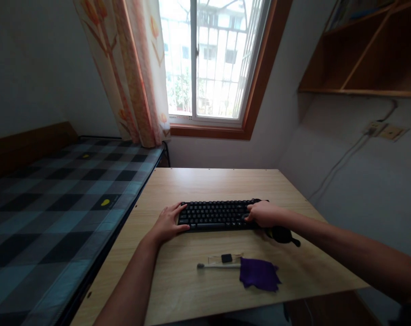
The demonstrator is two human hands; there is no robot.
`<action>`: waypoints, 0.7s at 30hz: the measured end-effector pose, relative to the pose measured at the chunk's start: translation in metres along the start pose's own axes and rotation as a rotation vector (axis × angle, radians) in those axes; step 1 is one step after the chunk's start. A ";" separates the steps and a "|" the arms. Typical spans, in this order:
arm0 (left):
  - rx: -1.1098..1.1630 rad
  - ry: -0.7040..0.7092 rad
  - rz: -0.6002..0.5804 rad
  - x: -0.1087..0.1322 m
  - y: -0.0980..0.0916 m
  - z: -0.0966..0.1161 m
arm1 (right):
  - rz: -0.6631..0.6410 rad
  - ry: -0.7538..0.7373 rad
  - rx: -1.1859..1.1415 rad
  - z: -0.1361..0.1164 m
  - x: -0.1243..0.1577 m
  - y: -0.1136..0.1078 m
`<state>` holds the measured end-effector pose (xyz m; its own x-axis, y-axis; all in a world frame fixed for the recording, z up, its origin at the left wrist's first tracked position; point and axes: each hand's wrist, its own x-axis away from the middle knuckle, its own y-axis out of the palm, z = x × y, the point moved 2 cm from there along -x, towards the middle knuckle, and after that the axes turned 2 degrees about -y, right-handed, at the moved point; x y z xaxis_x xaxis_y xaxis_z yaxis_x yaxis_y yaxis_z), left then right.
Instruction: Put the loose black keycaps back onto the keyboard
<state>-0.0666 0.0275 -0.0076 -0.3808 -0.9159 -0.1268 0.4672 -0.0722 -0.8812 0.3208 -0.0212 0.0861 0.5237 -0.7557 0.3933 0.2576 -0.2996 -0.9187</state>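
Observation:
A black keyboard lies flat across the middle of the desk. My left hand grips its left end, fingers at the back corner and thumb at the front edge. Over the number-pad end, my right hand is closed, with fingertips pressed together at the keys. Something dark shows at those fingertips, too small to name. Just below the right wrist lies a black bulb with a narrow nozzle, like an air blower. Nearer me are a toothbrush, a purple cloth over its end, and a small black keycap puller with thin wire loops.
The pale wooden desk stands below a window with a flowered curtain. On the left, a bed with a checked cover runs alongside. A shelf and a wall socket are on the right.

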 end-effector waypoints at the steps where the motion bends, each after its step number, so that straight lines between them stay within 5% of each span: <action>1: -0.002 0.003 0.003 0.000 0.000 0.000 | -0.002 0.028 -0.002 0.001 0.003 0.001; 9: 0.001 0.007 -0.004 0.002 0.000 0.001 | 0.119 -0.005 -0.023 -0.020 -0.007 -0.030; 15: 0.052 -0.002 -0.047 0.007 -0.002 0.008 | 0.225 -0.281 0.062 -0.094 -0.062 -0.072; 21: 0.038 0.035 -0.070 0.007 -0.001 0.011 | 0.155 -0.493 0.100 -0.163 -0.127 -0.079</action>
<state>-0.0611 0.0163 -0.0025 -0.4406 -0.8940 -0.0820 0.4685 -0.1510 -0.8704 0.1017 0.0035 0.1029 0.8756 -0.4157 0.2460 0.2104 -0.1302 -0.9689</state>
